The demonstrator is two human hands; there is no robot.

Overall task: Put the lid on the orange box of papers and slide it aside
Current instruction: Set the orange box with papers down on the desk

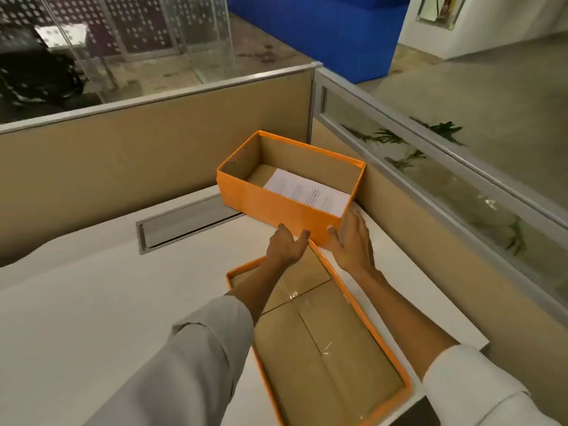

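Papers (pixel 307 192) in box (pixel 276 207), lid (pixel 322 342) before it

Left of box: white desk (pixel 92 302) lies bare — only a flush metal cable slot (pixel 184 224) there.
Far and right: orange box (pixel 276 207) sits near the corner partitions (pixel 153 142).
Near: upturned lid (pixel 332 358) covers the desk before it — both forearms over it.

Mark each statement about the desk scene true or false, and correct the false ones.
1. The orange box is closed. False: it is open, with its lid lying upside down on the desk.
2. Printed papers lie inside the box. True.
3. The right hand holds the lid. False: it rests open at the box's near corner.
4. The left hand is at the box's near wall. True.
5. The box stands near the partition corner. True.
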